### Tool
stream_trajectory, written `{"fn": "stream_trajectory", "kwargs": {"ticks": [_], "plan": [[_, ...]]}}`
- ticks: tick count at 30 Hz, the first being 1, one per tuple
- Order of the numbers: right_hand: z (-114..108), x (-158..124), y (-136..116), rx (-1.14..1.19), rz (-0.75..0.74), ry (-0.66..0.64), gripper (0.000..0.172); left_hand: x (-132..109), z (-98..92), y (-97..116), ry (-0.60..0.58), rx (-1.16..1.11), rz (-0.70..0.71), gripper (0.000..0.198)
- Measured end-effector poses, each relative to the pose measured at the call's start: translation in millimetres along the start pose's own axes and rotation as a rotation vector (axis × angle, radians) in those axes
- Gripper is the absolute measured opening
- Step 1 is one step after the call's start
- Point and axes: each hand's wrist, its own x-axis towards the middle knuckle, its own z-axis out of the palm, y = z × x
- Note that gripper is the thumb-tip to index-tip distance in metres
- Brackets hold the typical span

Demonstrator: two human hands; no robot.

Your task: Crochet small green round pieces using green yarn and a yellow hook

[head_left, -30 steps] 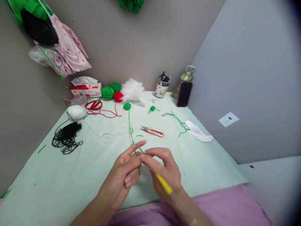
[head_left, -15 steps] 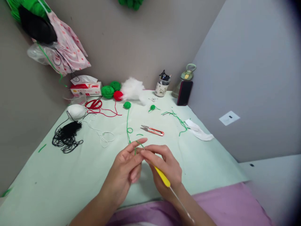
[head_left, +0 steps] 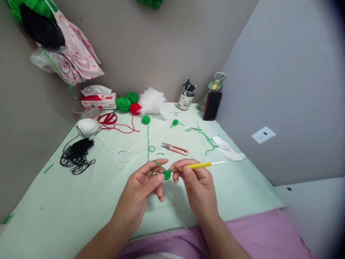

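Between thumb and fingers, my left hand [head_left: 142,185] pinches a small round green crochet piece [head_left: 167,175]. Green yarn [head_left: 148,144] passes over its raised index finger and runs back to a small green ball [head_left: 146,119] on the table. My right hand [head_left: 198,183] is closed on the yellow handle of a crochet hook [head_left: 199,166], held nearly level. The hook's metal shaft points left and its tip meets the green piece; whether it passes through a stitch I cannot tell. Thread snips [head_left: 175,148] with orange handles lie just beyond my hands.
Black yarn [head_left: 78,154], a white yarn ball [head_left: 87,127] and red scissors [head_left: 107,118] lie left. Behind are a tissue box [head_left: 99,101], green balls [head_left: 124,104] and white stuffing [head_left: 153,102]. Green scraps [head_left: 206,136], a pen jar [head_left: 185,100] and a phone [head_left: 212,106] stand or lie right.
My right hand has turned the hook from slanting down toward me to nearly level and shifted slightly right. The green piece, earlier hidden by my fingers, now shows at my left fingertips.
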Motion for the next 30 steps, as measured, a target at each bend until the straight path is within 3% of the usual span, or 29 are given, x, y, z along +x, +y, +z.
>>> {"fn": "stream_trajectory", "kwargs": {"ticks": [4,9,13,19,21,23,25,27,30], "plan": [[-1,1,-3,0.049,0.011,-0.013,0.022,-1,0.0,4,0.008,-0.023,0.012,0.029],[1,-6,-8,-0.104,-0.07,-0.003,0.022,-5,-0.7,3,0.015,0.028,0.046,0.027],[0,-12,-11,-0.296,-0.243,-0.035,0.022,-3,-3.4,0,0.031,0.127,0.118,0.027],[-1,-11,-14,-0.613,-0.526,-0.191,0.028,-2,1.3,-1,0.126,0.227,0.199,0.029],[-1,-12,-11,-0.799,-0.65,-0.187,0.029,-4,4.7,-1,0.136,0.166,0.185,0.037],[-2,-14,-6,-0.935,-0.753,-0.163,0.031,-4,6.6,0,0.079,0.035,0.084,0.047],[-2,-16,-4,-0.884,-0.732,-0.14,0.034,-4,6.0,3,-0.004,-0.108,-0.063,0.05],[-2,-15,-4,-0.665,-0.569,-0.086,0.031,-2,3.5,7,-0.034,-0.201,-0.146,0.047],[3,-9,-8,-0.304,-0.31,0.0,0.023,-1,0.4,9,-0.007,-0.206,-0.104,0.043]]}}
